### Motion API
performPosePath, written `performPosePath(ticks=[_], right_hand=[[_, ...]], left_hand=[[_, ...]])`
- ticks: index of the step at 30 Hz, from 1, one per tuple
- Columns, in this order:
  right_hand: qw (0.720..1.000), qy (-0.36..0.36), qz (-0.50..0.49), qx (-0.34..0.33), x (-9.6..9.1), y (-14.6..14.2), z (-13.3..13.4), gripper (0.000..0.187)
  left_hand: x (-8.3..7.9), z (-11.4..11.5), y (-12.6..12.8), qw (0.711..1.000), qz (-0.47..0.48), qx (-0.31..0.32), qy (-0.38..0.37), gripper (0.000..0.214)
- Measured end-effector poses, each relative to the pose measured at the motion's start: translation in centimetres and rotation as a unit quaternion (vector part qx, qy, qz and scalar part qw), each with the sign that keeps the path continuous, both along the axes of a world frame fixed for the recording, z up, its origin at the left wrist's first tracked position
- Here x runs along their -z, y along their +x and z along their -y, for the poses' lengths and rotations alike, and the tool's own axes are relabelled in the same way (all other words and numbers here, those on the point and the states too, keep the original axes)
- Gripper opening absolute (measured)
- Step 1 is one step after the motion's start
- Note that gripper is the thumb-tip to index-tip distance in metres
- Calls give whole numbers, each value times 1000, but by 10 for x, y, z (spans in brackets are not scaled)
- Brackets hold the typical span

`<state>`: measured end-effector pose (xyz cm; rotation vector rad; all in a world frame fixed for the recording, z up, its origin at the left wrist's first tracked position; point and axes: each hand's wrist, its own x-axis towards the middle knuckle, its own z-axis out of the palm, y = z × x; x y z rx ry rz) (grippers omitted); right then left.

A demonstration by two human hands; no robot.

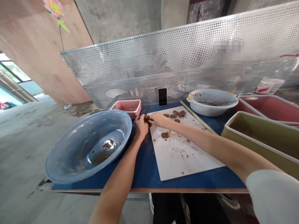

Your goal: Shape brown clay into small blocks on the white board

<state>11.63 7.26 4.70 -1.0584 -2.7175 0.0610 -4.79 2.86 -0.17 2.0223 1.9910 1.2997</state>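
Both hands meet at a dark brown lump of clay (147, 119), by the far left corner of a white board (173, 158). My left hand (141, 124) is closed around its left side, and my right hand (157, 120) grips it from the right with bent fingers. Several small brown clay pieces (179, 114) lie on the far part of the board. Nearer to me sits a single rounded clay piece (164, 135). Crumbs are scattered over the board's surface.
A large blue basin (70, 168) with wet clay inside stands left. Behind it is a small pink tub (139, 109). A phone (162, 96) leans against the perforated metal screen (130, 59). A wooden strip (198, 118), white basin (207, 109) and olive bin (257, 137) are at right.
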Motion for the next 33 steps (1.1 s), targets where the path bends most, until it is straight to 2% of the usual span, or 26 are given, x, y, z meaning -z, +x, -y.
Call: performPosePath(ticks=[6,10,12,16,20,25,29,33], right_hand=[[998,55,-8,-40,3,2,4,23],[996,75,-42,-32,9,5,10,24],[994,84,-71,-6,5,7,14,28],[985,94,-138,50,-16,18,26,37],[974,80,-198,78,-27,45,57,32],[965,72,-236,89,-10,101,97,22],[954,40,-273,112,8,141,101,25],[923,-66,-349,150,17,156,99,26]], left_hand=[[-1,1,-3,1000,-25,4,0,55],[-2,2,-3,999,-41,4,1,56],[-3,3,-1,999,-49,-1,-3,55],[-4,5,2,999,-54,4,-7,59],[-5,10,5,999,-34,0,18,62],[-8,18,12,997,-26,37,65,70],[-13,24,18,996,-7,42,81,68],[-22,35,30,991,17,89,99,63]])
